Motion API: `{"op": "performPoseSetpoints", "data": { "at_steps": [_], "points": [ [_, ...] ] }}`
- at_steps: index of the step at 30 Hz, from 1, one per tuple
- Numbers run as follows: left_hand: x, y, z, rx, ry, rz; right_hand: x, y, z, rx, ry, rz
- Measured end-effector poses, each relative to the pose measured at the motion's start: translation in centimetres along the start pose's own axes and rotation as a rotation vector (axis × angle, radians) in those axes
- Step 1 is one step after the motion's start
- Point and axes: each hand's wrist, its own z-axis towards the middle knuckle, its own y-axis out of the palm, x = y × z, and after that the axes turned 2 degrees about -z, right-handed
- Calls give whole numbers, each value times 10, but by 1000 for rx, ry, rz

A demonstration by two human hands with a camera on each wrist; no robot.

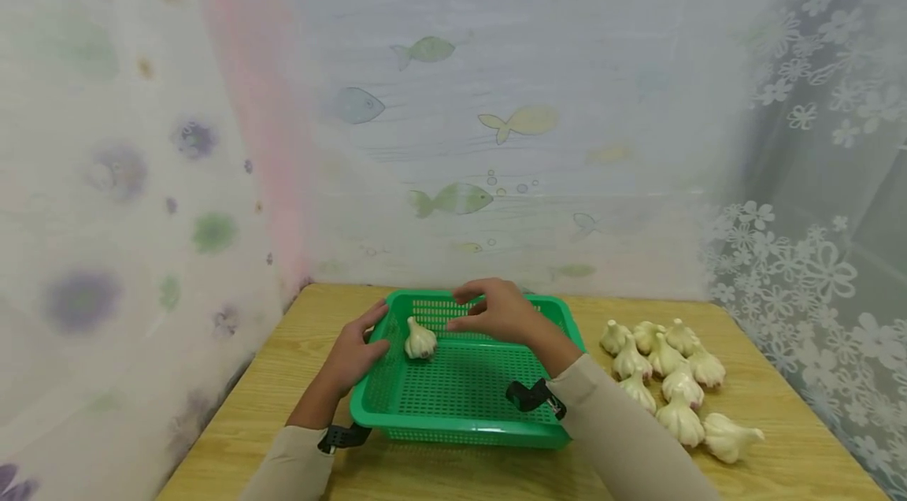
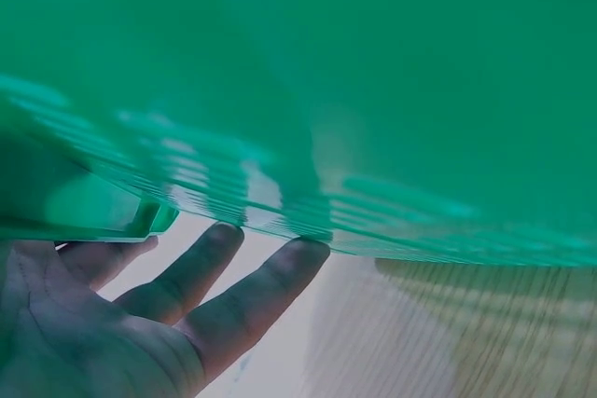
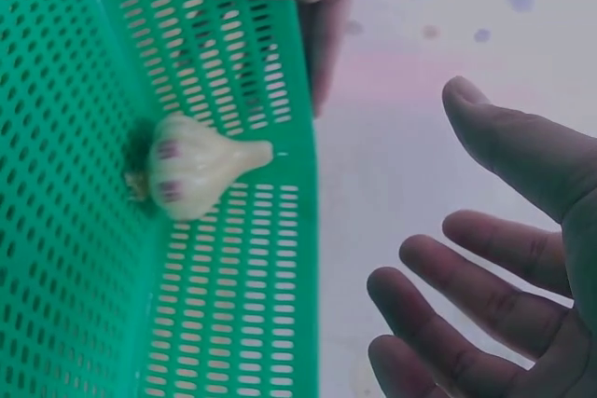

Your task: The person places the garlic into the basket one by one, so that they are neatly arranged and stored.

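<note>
Steadying a green, rectangular, perforated plastic basket (image 1: pixel 460 427) with the left hand (image 1: pixel 354 351), thumb over the left rim and fairly straight fingers (image 2: pixel 256 300) against the outer wall, in what looks like a light hold. Hovering over the basket's far side with the right hand (image 1: pixel 501 312), fingers spread well apart, softly bent and holding nothing. Find one plump, white, purple-tinged garlic bulb (image 1: pixel 421 342) in the basket's far left corner, stalk pointing up, touched by neither hand. Count around ten loose white garlic bulbs (image 1: pixel 666 359) outside the basket, clustered to its right on the pale wood-grain desk (image 1: pixel 283 363).

Looks like an early stage of loading the basket bulb by bulb, between one placement and the next pick. Probably calls for swinging the right hand over to the cluster, closing on a near bulb, lifting clear of the rim and lowering beside the first, meanwhile keeping the basket steady.
</note>
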Motion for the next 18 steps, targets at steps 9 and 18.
{"op": "performPoseSetpoints", "data": {
  "at_steps": [9, 18],
  "points": [
    [0, 0, 0, 6, 2, 9, 1, -16, -25, 88, -38, -6],
    [-4, 1, 0, 16, 15, 25, 14, -32, -53, 174, -43, 1]
  ]
}}
